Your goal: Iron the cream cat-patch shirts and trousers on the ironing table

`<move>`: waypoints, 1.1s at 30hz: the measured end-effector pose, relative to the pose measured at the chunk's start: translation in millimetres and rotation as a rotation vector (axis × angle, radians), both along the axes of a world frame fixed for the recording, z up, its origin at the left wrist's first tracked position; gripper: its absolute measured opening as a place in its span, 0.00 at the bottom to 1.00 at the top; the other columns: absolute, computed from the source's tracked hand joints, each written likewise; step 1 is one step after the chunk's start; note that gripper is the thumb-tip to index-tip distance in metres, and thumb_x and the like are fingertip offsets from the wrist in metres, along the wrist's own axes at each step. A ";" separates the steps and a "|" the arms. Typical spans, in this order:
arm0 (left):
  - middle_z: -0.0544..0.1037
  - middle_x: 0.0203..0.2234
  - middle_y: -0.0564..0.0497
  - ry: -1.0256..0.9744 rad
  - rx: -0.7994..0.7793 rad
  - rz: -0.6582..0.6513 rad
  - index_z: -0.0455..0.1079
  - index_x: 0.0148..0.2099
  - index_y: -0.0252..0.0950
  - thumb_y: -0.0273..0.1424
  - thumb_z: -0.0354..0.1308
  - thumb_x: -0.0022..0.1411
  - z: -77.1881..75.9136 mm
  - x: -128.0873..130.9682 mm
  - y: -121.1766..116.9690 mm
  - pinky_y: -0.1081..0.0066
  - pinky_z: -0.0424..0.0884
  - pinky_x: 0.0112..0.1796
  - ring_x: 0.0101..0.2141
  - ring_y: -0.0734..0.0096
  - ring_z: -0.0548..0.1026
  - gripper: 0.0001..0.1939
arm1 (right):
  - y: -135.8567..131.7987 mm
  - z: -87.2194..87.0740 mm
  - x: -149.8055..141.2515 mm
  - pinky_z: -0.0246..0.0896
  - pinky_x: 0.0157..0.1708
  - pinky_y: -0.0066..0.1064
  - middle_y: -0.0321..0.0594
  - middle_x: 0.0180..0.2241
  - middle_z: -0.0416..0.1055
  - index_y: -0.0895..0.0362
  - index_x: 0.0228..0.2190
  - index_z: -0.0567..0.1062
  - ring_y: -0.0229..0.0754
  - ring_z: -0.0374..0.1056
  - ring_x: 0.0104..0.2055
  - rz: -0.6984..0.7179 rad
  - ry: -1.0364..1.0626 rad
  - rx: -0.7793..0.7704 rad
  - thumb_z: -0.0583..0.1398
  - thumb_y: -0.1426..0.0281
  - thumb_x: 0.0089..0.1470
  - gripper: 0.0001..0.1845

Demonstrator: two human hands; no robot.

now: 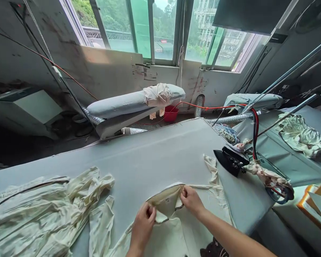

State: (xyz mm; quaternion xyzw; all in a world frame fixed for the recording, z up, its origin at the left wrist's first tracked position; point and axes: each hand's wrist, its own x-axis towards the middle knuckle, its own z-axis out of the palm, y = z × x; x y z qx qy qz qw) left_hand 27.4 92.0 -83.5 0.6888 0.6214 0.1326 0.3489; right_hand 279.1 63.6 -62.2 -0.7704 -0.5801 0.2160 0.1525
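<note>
A cream shirt (168,235) lies before me on the grey padded ironing table (160,150), its collar and neck opening at the top. With closed fingers, my left hand (143,223) pinches the left side of the collar. My right hand (191,200) grips the collar's right side, also with fingers pressed together. Between my hands the inside of the neck shows small dark marks. One sleeve (212,169) of the shirt stretches up toward the right. A dark patch (213,248) shows near the bottom edge, below my right forearm.
To the left lies a heap of crumpled cream garments (42,210). A black iron (230,160) with cloth-wrapped hoses rests at the table's right. Behind stand a padded sleeve board (120,103) and a red bucket (171,113). Cords hang overhead; a box (317,203) is at right.
</note>
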 end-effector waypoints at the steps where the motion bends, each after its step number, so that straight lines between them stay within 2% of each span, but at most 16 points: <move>1: 0.80 0.35 0.47 -0.060 0.053 0.065 0.71 0.40 0.42 0.45 0.47 0.65 -12.0 -18.3 -16.6 0.65 0.73 0.40 0.38 0.59 0.79 0.16 | -14.3 -5.9 9.4 0.60 0.35 0.28 0.40 0.31 0.73 0.56 0.31 0.74 0.42 0.69 0.34 -0.051 -0.012 0.065 0.52 0.73 0.60 0.11; 3: 0.81 0.39 0.46 -0.052 0.104 0.118 0.72 0.46 0.43 0.42 0.51 0.61 -25.7 -48.2 -48.8 0.62 0.74 0.42 0.41 0.57 0.79 0.16 | -41.9 -12.3 29.2 0.63 0.42 0.33 0.43 0.37 0.74 0.56 0.38 0.75 0.45 0.70 0.39 -0.110 -0.093 0.158 0.50 0.77 0.59 0.14; 5: 0.81 0.44 0.46 0.080 0.153 0.039 0.75 0.47 0.45 0.35 0.52 0.58 -25.3 -60.3 -71.8 0.57 0.73 0.47 0.46 0.53 0.78 0.16 | -63.1 -13.6 45.6 0.62 0.52 0.38 0.47 0.46 0.75 0.55 0.48 0.75 0.48 0.69 0.50 -0.064 -0.198 0.193 0.50 0.81 0.56 0.23; 6: 0.81 0.46 0.46 0.143 0.206 -0.035 0.77 0.48 0.46 0.32 0.53 0.58 -21.5 -58.8 -78.1 0.55 0.70 0.51 0.49 0.52 0.77 0.18 | -69.7 -13.3 51.5 0.59 0.57 0.40 0.47 0.51 0.74 0.54 0.53 0.74 0.49 0.67 0.54 0.017 -0.229 0.208 0.50 0.82 0.56 0.28; 8: 0.80 0.52 0.46 0.209 0.335 -0.188 0.77 0.53 0.46 0.28 0.53 0.57 -11.7 -44.9 -80.6 0.54 0.64 0.58 0.55 0.52 0.74 0.22 | -72.4 -11.1 58.3 0.54 0.62 0.42 0.47 0.57 0.71 0.54 0.59 0.71 0.48 0.63 0.60 0.288 -0.222 0.239 0.50 0.82 0.58 0.30; 10: 0.79 0.53 0.46 0.210 0.415 -0.328 0.75 0.57 0.46 0.27 0.55 0.59 -2.5 -26.5 -71.4 0.56 0.63 0.58 0.56 0.53 0.73 0.24 | -59.9 -6.4 59.9 0.56 0.60 0.41 0.46 0.56 0.72 0.53 0.57 0.74 0.47 0.64 0.59 0.554 -0.153 0.243 0.53 0.77 0.63 0.24; 12: 0.81 0.48 0.48 0.187 0.396 -0.452 0.77 0.53 0.47 0.30 0.54 0.65 6.3 -13.0 -53.3 0.60 0.67 0.52 0.50 0.57 0.76 0.18 | -35.7 1.8 57.5 0.60 0.55 0.38 0.43 0.49 0.77 0.52 0.47 0.80 0.46 0.68 0.53 0.639 -0.105 0.166 0.58 0.70 0.64 0.14; 13: 0.82 0.44 0.48 0.204 0.348 -0.475 0.78 0.49 0.47 0.33 0.52 0.68 11.3 -8.7 -42.0 0.62 0.69 0.48 0.46 0.60 0.78 0.14 | -22.1 6.7 54.4 0.62 0.52 0.37 0.42 0.43 0.79 0.52 0.41 0.82 0.46 0.70 0.49 0.602 -0.109 0.104 0.60 0.68 0.63 0.10; 15: 0.82 0.34 0.50 0.337 0.185 -0.434 0.78 0.41 0.44 0.39 0.48 0.72 23.6 -1.4 -18.2 0.66 0.69 0.38 0.38 0.62 0.79 0.17 | 0.1 15.3 42.8 0.64 0.48 0.38 0.43 0.37 0.79 0.54 0.35 0.82 0.47 0.72 0.44 0.448 -0.162 0.008 0.63 0.67 0.61 0.07; 17: 0.81 0.30 0.49 0.527 0.087 -0.345 0.76 0.38 0.41 0.41 0.48 0.72 37.0 10.6 0.2 0.67 0.67 0.33 0.34 0.60 0.79 0.17 | 7.3 16.7 22.5 0.64 0.48 0.41 0.47 0.39 0.78 0.57 0.40 0.81 0.49 0.72 0.45 0.322 -0.239 0.031 0.62 0.71 0.61 0.07; 20: 0.80 0.35 0.46 0.603 0.189 -0.350 0.74 0.42 0.38 0.30 0.49 0.69 46.6 40.0 3.0 0.67 0.67 0.35 0.38 0.60 0.78 0.11 | -13.2 -2.8 -15.5 0.63 0.55 0.42 0.49 0.50 0.76 0.57 0.53 0.75 0.49 0.69 0.52 0.387 -0.242 0.269 0.57 0.78 0.60 0.20; 23: 0.79 0.43 0.45 0.525 0.302 -0.354 0.73 0.51 0.38 0.22 0.50 0.65 31.4 58.6 -18.9 0.68 0.69 0.41 0.44 0.61 0.77 0.16 | -41.6 -37.8 -34.8 0.59 0.62 0.43 0.47 0.59 0.71 0.56 0.58 0.72 0.47 0.64 0.62 0.448 -0.193 0.448 0.53 0.79 0.60 0.26; 26: 0.77 0.48 0.45 0.435 0.405 -0.206 0.73 0.54 0.40 0.21 0.52 0.61 3.1 40.3 -33.5 0.63 0.69 0.48 0.49 0.58 0.74 0.21 | -42.5 -53.8 -21.8 0.57 0.63 0.44 0.49 0.61 0.70 0.58 0.58 0.72 0.48 0.60 0.66 0.306 -0.191 0.448 0.50 0.82 0.59 0.29; 29: 0.79 0.48 0.47 0.232 0.402 -0.232 0.76 0.52 0.43 0.25 0.50 0.63 -8.9 1.9 -17.8 0.61 0.68 0.52 0.50 0.59 0.73 0.19 | -13.6 -32.1 4.1 0.60 0.58 0.43 0.47 0.52 0.77 0.55 0.51 0.78 0.48 0.68 0.57 0.185 -0.138 0.285 0.53 0.78 0.63 0.21; 31: 0.81 0.45 0.47 0.082 0.304 -0.294 0.77 0.49 0.43 0.31 0.50 0.66 -0.8 -12.4 6.7 0.63 0.69 0.51 0.48 0.59 0.75 0.16 | 10.0 -5.4 16.8 0.62 0.53 0.42 0.46 0.44 0.79 0.54 0.46 0.80 0.48 0.72 0.50 0.124 -0.115 0.143 0.55 0.73 0.65 0.15; 33: 0.81 0.38 0.48 0.027 0.140 -0.290 0.78 0.41 0.41 0.39 0.48 0.68 14.7 -8.9 31.9 0.66 0.71 0.44 0.42 0.60 0.77 0.17 | 26.9 19.4 18.1 0.60 0.53 0.41 0.47 0.44 0.79 0.55 0.47 0.79 0.48 0.71 0.49 0.093 -0.115 0.096 0.57 0.70 0.65 0.13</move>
